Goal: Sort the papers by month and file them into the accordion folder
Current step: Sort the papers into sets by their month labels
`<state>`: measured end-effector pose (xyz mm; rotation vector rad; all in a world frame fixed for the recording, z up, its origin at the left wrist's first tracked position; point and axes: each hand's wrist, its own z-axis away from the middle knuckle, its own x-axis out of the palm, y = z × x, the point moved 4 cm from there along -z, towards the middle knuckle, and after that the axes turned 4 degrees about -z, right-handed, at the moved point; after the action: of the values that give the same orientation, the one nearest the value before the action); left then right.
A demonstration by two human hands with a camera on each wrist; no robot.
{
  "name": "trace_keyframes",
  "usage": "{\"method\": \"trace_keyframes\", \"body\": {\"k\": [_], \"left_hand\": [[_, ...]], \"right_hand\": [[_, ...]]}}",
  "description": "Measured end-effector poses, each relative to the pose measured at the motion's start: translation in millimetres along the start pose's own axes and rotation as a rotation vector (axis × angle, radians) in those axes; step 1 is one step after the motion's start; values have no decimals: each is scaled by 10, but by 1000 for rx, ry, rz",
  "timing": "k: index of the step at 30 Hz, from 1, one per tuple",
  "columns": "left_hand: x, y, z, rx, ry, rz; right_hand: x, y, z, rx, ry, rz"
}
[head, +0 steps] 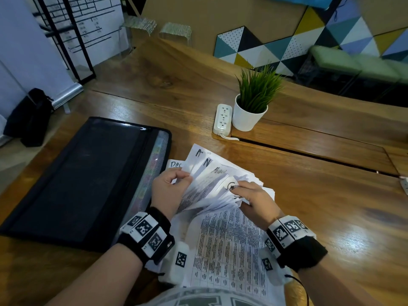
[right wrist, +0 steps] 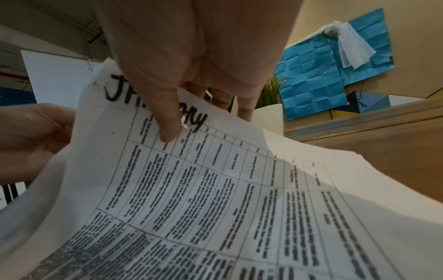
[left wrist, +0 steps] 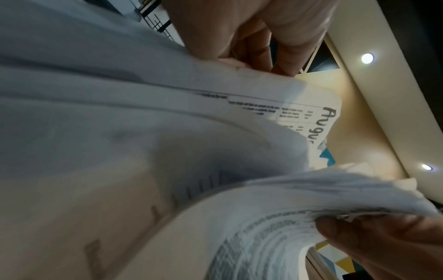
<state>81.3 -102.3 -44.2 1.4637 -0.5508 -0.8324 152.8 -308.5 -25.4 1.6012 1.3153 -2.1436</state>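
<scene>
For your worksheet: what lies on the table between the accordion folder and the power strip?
Head view: bare wooden table lies between accordion folder and power strip.

I can read handwritten "Augu" on one sheet (left wrist: 318, 121) in my left wrist view, "Dec" on a sheet (head: 175, 164) at 9 o'clock of the fan, printed tables unreadable.
</scene>
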Motion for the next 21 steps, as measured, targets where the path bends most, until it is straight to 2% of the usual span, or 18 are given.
{"method": "trace_keyframes", "body": {"k": [3, 7, 9, 14, 21], "left_hand": [[-72, 152, -52, 90, 22, -83], [-141, 315, -141, 252, 16, -382], [-134, 345, -164, 309, 5, -456], [-109, 195, -211, 225, 21, -336], [-103, 68, -291, 67, -45, -282]], "right_hand": [[-27, 22, -12, 25, -18, 10], [-46, 44, -10, 29, -15, 22], [-39, 39, -17, 12, -8, 11], [-68, 4, -32, 33, 15, 2], [-94, -52, -28, 36, -18, 21]]}}
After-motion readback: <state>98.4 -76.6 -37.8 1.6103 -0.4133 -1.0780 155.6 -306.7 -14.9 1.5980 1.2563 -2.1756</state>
